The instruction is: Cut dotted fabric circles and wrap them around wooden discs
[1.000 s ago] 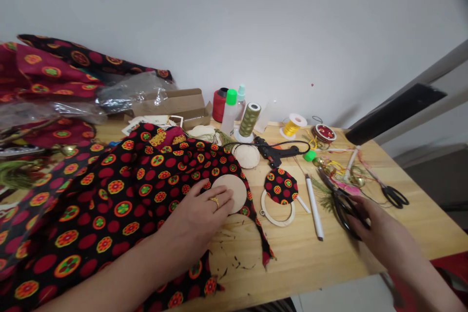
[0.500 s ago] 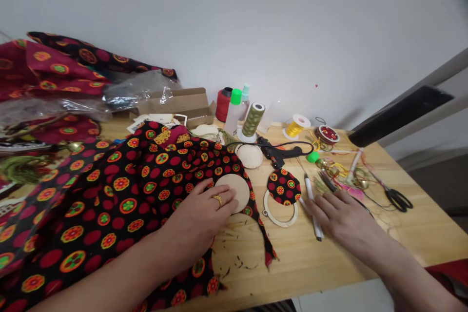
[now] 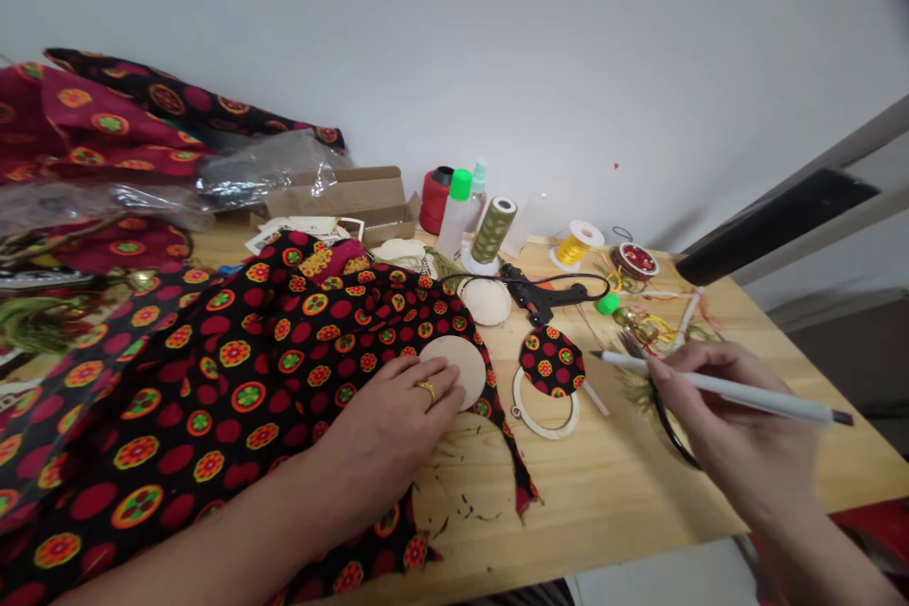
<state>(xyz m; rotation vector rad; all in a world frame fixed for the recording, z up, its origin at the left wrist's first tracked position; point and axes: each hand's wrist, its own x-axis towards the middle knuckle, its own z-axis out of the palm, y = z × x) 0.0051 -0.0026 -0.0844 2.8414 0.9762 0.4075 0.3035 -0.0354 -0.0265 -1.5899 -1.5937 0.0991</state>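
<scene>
My left hand [image 3: 394, 421] lies flat with its fingertips on a pale round disc [image 3: 454, 369]. Beneath the disc is a black cloth [image 3: 248, 398] printed with red dots and bright flowers; it spreads over the table's left side and has a curved cut edge. In my right hand [image 3: 745, 436] is a white pen [image 3: 753, 395], pinched between thumb and fingers, its dark tip pointing left. Left of that tip, a round piece covered in the same print [image 3: 552, 362] overlaps a wooden ring [image 3: 546, 417]. A short white stick [image 3: 595, 396] lies beside them.
Behind are a black glue gun [image 3: 543, 294], a green thread cone [image 3: 495, 232], a green-capped bottle [image 3: 454, 213], a yellow spool [image 3: 574, 246] and a cardboard box [image 3: 347, 199]. Scissors lie partly hidden behind my right hand. Dark scraps litter the table [image 3: 589, 511].
My right hand has picked up the white pen from the table and lifted it, moving right. My left hand stays on the disc.
</scene>
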